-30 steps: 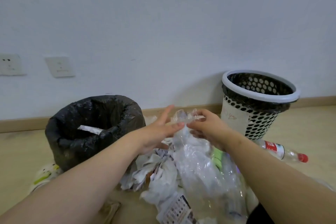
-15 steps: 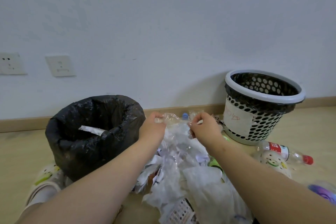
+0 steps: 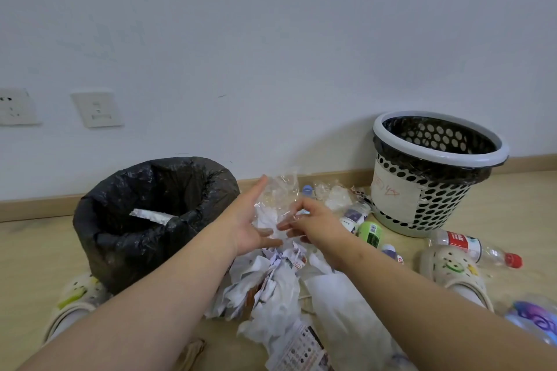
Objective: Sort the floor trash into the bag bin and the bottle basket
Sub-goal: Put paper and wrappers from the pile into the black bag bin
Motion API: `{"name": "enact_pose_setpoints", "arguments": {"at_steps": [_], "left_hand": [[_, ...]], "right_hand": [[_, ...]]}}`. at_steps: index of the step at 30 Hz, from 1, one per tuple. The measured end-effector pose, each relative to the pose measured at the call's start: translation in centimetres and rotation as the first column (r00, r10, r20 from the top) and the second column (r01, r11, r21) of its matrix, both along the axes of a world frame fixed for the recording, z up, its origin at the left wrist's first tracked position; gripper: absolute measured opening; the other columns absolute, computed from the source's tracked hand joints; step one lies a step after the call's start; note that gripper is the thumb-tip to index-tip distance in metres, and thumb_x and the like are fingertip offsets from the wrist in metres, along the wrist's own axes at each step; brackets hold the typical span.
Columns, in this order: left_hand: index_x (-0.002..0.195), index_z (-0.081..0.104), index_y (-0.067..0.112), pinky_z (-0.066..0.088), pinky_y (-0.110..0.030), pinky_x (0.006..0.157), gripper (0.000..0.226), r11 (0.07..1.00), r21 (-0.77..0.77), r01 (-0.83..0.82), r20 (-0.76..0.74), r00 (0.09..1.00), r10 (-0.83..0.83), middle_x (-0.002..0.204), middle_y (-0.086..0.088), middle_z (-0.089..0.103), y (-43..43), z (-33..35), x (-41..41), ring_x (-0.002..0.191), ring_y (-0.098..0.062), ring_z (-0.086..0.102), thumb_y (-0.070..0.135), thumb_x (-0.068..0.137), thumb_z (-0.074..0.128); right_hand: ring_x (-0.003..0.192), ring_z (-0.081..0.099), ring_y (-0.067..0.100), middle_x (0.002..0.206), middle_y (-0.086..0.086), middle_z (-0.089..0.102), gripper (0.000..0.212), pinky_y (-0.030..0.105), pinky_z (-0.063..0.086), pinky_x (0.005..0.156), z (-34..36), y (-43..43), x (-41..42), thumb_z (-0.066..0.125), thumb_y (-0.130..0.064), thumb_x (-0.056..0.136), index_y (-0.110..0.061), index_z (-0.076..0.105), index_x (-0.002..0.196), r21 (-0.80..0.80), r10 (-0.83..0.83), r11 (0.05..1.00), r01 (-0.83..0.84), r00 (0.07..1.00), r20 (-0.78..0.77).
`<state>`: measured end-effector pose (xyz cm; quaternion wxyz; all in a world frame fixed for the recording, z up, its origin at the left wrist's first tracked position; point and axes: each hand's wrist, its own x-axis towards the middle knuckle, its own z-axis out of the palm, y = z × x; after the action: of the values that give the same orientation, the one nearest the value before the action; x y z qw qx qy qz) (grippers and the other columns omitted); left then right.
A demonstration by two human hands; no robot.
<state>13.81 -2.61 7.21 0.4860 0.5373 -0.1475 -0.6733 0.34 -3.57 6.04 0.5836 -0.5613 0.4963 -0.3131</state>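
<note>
So over on the left the bag bin (image 3: 120, 235), with its black liner, sits on the floor close to the baseboard edge, with one white scrap (image 3: 150, 215) lying inside it, and a pale clog (image 3: 75, 295) pokes out just in front of it at the near left. The left hand (image 3: 247, 220) is next, just right of the bin's rim, spread with the palm turned inward and the fingers laid against a clear plastic bag (image 3: 280, 193), which is held up off the floor between both hands. Right under it there's a heap of crumpled white paper (image 3: 277, 286) running down the middle of the floor toward the near edge. The right hand (image 3: 316, 223) has its fingers curled in and is pinching the other side of the plastic. Past it a few bottles lie on their sides, one with a purple label (image 3: 352, 215) and one wrapped in green (image 3: 370, 233), both just beside the bottle basket (image 3: 437, 208), the white perforated one by the wall. I can't see what's in it from here. A red-capped bottle (image 3: 470, 247) lies in front of the basket, touching the second clog (image 3: 452, 271), and a purple bottle (image 3: 533, 316) sits at the far right edge.
</note>
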Motion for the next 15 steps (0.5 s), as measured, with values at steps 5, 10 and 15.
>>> {"name": "enact_pose_setpoints", "arguments": {"at_steps": [5,10,15], "left_hand": [[0.119,0.043,0.031,0.046,-0.026,0.056,0.046,0.982,-0.179,-0.057,0.118,0.99,0.079,0.099,-0.008,0.055,0.3,-0.19,-0.39,0.071,-0.018,0.059,0.0,0.088,0.057],[0.11,0.055,0.019,0.029,-0.013,0.035,0.025,0.962,-0.226,-0.151,0.173,0.966,0.193,0.062,0.002,0.045,-0.39,-0.79,-0.05,0.04,-0.004,0.031,0.001,0.092,0.052],[0.127,0.052,0.008,0.043,-0.024,0.064,0.066,0.984,-0.177,0.023,0.35,0.936,0.041,0.105,-0.011,0.063,-0.17,-0.92,-0.57,0.081,-0.016,0.054,0.039,0.074,0.075]], "right_hand": [[0.047,0.049,0.008,0.064,0.002,0.067,0.027,0.019,0.037,0.051,-0.2,-0.02,-0.05,0.044,0.002,0.092,-0.017,0.054,0.075,0.097,0.112,0.989,-0.113,0.994,0.015],[0.054,0.051,0.015,0.066,0.006,0.059,0.021,0.024,0.047,0.052,0.41,-0.72,-0.28,0.046,-0.003,0.095,-0.012,0.055,0.079,0.189,-0.171,0.975,0.115,0.934,0.314],[0.066,0.058,0.022,0.076,0.008,0.054,0.019,0.036,0.054,0.068,0.69,-0.6,0.09,0.042,-0.007,0.098,-0.012,0.053,0.084,0.279,-0.245,0.949,0.146,0.898,0.366]]}}
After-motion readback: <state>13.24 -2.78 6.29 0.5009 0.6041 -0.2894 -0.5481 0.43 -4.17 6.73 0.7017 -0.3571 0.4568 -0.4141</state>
